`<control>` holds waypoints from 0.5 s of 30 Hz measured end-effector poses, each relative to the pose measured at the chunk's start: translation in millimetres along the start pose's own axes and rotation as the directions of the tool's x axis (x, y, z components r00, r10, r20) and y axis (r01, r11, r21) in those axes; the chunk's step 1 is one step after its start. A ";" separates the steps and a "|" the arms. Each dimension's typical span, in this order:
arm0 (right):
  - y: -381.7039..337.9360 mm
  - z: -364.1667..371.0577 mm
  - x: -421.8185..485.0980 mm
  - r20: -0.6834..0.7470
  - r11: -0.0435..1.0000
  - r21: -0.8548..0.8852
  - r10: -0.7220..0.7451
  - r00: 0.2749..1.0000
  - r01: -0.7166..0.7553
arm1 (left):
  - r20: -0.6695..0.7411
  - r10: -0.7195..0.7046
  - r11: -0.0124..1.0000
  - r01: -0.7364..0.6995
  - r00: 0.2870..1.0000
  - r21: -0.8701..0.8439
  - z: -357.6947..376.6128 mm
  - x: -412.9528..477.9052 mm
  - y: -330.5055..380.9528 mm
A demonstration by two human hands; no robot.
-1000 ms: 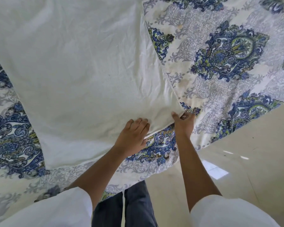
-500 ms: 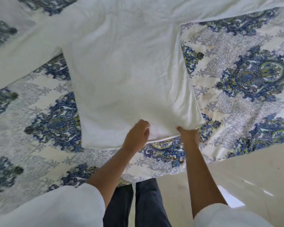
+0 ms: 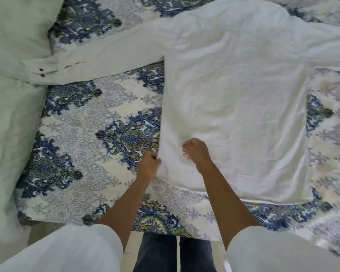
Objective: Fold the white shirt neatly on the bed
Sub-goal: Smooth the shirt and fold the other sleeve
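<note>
One white shirt lies spread flat on the bed, which is covered in a blue-and-grey patterned cloth. The shirt's body fills the middle and right of the view, and its hem is nearest the person. Two of its sleeves show. One long sleeve reaches out to the left and ends in a single cuff with two dark buttons. The other sleeve runs off the right edge. Two bare hands are at the shirt's near left corner. The left hand is at the shirt's left side edge just above the hem, its fingers curled tight with the edge of the cloth pinched in them. The right hand is over the shirt body, just beside the left, its fingers curled in a loose fist. Motion blur hides whether they hold any cloth. One pale quilt lies bunched along the left side of the bed, and the shirt's cuff rests on it. At the bottom are the person's two white sleeves and dark trousers.
</note>
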State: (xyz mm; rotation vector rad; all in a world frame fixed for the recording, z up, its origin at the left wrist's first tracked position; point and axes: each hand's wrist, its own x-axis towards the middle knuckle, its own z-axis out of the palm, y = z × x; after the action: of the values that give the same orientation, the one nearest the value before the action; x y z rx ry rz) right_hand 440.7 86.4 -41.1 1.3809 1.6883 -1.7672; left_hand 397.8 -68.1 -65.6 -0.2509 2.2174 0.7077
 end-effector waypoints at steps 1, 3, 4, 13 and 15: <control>-11.4 8.9 7.8 -0.006 0.995 -0.090 -0.049 0.999 0.048 | 0.042 0.046 0.998 -0.047 0.998 0.030 1.3 -4.0 0.9; -34.9 23.8 21.9 -0.018 0.940 -0.311 -0.153 0.988 0.140 | 0.017 0.134 0.990 -0.135 0.991 0.036 7.8 -20.2 4.9; -47.1 31.9 28.1 -0.010 0.890 -0.419 -0.203 0.979 0.180 | -0.020 0.154 0.988 -0.154 0.988 0.026 11.2 -26.9 5.7; -103.4 65.6 73.5 -0.006 0.593 -0.789 -0.272 0.962 0.163 | -0.037 0.133 0.980 -0.137 0.990 -0.145 18.9 -23.4 2.0; -100.0 59.6 83.1 0.038 0.698 -0.697 -0.194 0.980 0.165 | -0.022 0.089 0.957 -0.092 0.996 -0.276 2.7 -1.8 3.6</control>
State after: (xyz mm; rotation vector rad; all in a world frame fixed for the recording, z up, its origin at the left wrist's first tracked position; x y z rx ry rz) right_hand 299.0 87.6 -60.5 0.9142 2.2445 -0.9613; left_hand 399.3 -63.7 -64.2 -0.2935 2.1458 1.0714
